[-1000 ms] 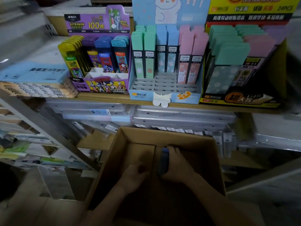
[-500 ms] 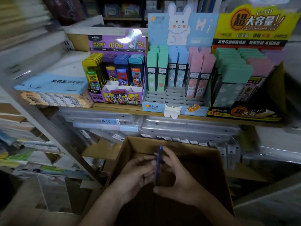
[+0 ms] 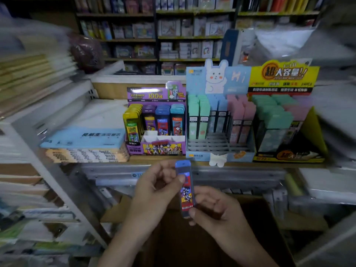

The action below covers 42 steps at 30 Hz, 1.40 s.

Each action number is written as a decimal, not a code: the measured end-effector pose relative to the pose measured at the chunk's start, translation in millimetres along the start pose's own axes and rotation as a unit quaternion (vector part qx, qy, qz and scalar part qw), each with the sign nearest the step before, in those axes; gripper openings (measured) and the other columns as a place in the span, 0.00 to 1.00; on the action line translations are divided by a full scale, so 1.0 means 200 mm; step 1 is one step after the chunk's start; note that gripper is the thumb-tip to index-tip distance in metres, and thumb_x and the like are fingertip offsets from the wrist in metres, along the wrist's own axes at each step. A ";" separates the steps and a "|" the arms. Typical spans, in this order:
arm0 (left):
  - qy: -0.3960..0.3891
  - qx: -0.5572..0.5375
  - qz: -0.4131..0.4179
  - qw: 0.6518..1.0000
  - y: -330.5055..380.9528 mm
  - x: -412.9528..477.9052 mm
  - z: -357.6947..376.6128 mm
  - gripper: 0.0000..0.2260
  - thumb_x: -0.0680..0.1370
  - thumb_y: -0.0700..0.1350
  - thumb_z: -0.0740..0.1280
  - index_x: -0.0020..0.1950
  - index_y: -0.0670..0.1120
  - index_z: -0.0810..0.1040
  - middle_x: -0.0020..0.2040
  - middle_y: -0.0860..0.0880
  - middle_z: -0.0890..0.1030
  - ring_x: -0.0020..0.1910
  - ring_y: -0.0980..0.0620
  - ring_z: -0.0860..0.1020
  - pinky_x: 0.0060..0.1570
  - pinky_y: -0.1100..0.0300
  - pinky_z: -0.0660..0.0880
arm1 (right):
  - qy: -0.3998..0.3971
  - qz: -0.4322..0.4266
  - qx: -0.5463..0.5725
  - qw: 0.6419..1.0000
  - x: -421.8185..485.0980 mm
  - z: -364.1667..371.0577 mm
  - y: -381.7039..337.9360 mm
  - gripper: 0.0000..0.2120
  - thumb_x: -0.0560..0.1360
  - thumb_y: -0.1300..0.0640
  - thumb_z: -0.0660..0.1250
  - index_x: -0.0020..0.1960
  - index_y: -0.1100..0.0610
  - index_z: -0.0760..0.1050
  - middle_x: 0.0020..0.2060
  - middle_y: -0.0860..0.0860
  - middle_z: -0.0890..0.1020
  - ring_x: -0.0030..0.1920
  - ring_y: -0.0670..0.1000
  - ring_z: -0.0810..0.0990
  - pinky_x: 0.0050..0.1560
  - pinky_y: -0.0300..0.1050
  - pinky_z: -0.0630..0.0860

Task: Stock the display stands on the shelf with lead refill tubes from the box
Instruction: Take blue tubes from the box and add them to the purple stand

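Both hands hold one flat blue plastic lead refill tube (image 3: 185,189) upright above the brown cardboard box (image 3: 269,224), the left hand (image 3: 156,189) pinching its upper half, the right hand (image 3: 213,209) gripping its bottom end, below the wooden shelf's (image 3: 154,158) front edge and the purple cardboard display stand (image 3: 156,149).

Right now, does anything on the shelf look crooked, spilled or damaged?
Nothing stands out. Tubes in the purple stand and the blue stand sit in rows; only their front slots are empty. The left hand and right hand hold a blue tube.

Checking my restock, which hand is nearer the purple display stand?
Left. The left hand is just below the purple display stand; the right hand is lower, to its right.
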<state>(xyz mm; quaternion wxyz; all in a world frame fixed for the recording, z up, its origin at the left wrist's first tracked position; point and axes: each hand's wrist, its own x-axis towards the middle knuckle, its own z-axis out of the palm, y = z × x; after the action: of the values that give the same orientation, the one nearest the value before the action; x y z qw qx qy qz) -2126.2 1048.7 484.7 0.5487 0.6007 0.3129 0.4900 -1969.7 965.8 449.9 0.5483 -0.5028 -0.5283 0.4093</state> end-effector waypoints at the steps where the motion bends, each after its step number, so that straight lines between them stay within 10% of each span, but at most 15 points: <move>1: -0.002 0.015 0.025 1.000 0.07 0.04 -0.03 0.08 0.74 0.41 0.73 0.52 0.50 0.84 0.42 0.41 0.82 0.41 0.53 0.79 0.44 0.61 0.79 | 0.002 -0.011 -0.014 1.000 0.02 0.01 -0.03 0.18 0.75 0.62 0.73 0.61 0.45 0.80 0.50 0.53 0.86 0.51 0.54 0.86 0.46 0.48 0.83; 7: -0.040 0.108 0.141 0.983 0.33 0.28 -0.18 0.07 0.78 0.39 0.72 0.50 0.51 0.83 0.39 0.55 0.79 0.40 0.56 0.77 0.43 0.64 0.77 | 0.148 -0.198 -0.276 0.929 0.16 -0.01 -0.24 0.09 0.77 0.56 0.70 0.55 0.45 0.82 0.48 0.38 0.82 0.51 0.40 0.81 0.49 0.29 0.75; 14: 0.007 0.150 0.212 0.966 0.49 0.53 -0.27 0.06 0.78 0.39 0.72 0.51 0.50 0.82 0.41 0.49 0.81 0.43 0.48 0.81 0.47 0.50 0.82 | 0.250 -0.206 -0.507 0.799 0.38 -0.15 -0.27 0.05 0.76 0.64 0.72 0.51 0.61 0.84 0.47 0.54 0.82 0.48 0.55 0.76 0.51 0.45 0.69; 18: 0.014 0.182 0.217 0.959 0.49 0.61 -0.29 0.07 0.78 0.41 0.72 0.51 0.54 0.82 0.42 0.53 0.81 0.44 0.47 0.81 0.48 0.39 0.81 | 0.261 -0.184 -0.517 0.795 0.42 -0.18 -0.21 0.04 0.73 0.67 0.74 0.48 0.62 0.84 0.44 0.56 0.81 0.45 0.59 0.77 0.48 0.47 0.69; 42: 0.030 0.410 0.307 0.858 0.44 0.66 -0.25 0.08 0.77 0.42 0.74 0.52 0.52 0.80 0.43 0.55 0.80 0.41 0.56 0.79 0.42 0.54 0.79 | 0.260 -0.220 -0.494 0.800 0.44 -0.21 -0.14 0.06 0.78 0.60 0.68 0.47 0.61 0.83 0.46 0.54 0.80 0.46 0.56 0.74 0.46 0.49 0.72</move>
<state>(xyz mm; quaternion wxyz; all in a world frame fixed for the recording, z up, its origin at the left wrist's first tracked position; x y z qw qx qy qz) -2144.2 1170.3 597.3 0.0643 0.8222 0.3013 0.4786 -1920.8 1041.8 494.1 0.4172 -0.6631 -0.5932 -0.1851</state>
